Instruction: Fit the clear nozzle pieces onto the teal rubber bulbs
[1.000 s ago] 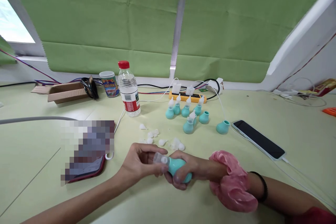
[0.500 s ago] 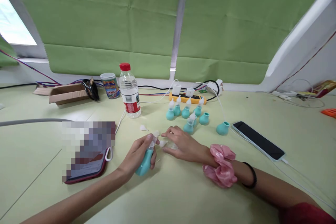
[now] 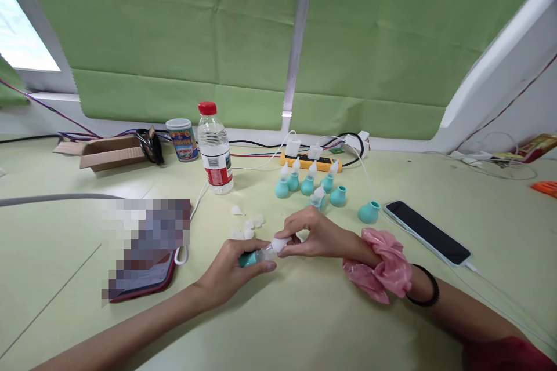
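My left hand (image 3: 232,269) is wrapped round a teal squeeze bulb (image 3: 249,259), tipped sideways, with a clear plastic neck (image 3: 266,253) at its mouth. Against that neck, my right hand (image 3: 311,235) pinches a soft white nozzle tip (image 3: 279,244) between thumb and fingers. The tip touches the neck; whether it is seated cannot be told. Beyond my left hand lie several loose white and clear small pieces (image 3: 249,225), and one white tip (image 3: 236,210) sits farther back. Several teal bulbs with tips fitted (image 3: 308,185) stand past my right hand, near two open-mouthed bulbs (image 3: 338,196), (image 3: 369,212).
At the left are a phone in a dark red case (image 3: 163,278), a water bottle (image 3: 218,162), a printed can (image 3: 183,142) and a cardboard box (image 3: 115,153). A yellow power strip (image 3: 311,162) with cables lies at the back, another phone (image 3: 429,232) at the right.
My right hand has picked up a white tip and brought it to the clear neck. My left hand has turned the bulb from near upright to lying sideways, pointing right.
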The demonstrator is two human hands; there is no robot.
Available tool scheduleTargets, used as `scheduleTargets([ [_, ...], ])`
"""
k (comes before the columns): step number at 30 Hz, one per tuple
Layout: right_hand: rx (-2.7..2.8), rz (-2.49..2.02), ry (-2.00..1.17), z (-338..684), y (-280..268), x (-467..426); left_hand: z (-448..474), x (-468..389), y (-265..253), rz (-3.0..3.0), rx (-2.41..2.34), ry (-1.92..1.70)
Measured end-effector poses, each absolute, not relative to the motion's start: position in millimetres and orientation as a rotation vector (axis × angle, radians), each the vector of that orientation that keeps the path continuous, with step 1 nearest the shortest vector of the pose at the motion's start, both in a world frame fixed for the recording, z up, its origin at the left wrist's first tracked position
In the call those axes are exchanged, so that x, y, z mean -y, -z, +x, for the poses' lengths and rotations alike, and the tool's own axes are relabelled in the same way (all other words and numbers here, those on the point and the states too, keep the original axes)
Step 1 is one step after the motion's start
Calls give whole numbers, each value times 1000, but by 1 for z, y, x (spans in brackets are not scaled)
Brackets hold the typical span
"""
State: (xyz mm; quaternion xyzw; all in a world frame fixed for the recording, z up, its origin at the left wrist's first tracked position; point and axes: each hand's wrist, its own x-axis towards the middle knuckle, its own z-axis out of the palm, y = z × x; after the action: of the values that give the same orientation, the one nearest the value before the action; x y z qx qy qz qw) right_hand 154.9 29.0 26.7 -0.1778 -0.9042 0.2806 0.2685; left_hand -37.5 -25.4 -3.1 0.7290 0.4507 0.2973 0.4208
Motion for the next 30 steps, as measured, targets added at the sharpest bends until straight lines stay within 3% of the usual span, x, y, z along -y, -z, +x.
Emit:
scheduleTargets([
  [11, 2671, -393, -656, 157, -36, -21, -36, 30, 1, 1821, -1145, -659],
  [17, 2705, -355, -694, 156, -26, -24, -38, 31, 3, 2111, -1084, -636],
  [30, 2294, -650, -1408, 151, -4, -32, -42, 30, 15, 2539, -1108, -796],
])
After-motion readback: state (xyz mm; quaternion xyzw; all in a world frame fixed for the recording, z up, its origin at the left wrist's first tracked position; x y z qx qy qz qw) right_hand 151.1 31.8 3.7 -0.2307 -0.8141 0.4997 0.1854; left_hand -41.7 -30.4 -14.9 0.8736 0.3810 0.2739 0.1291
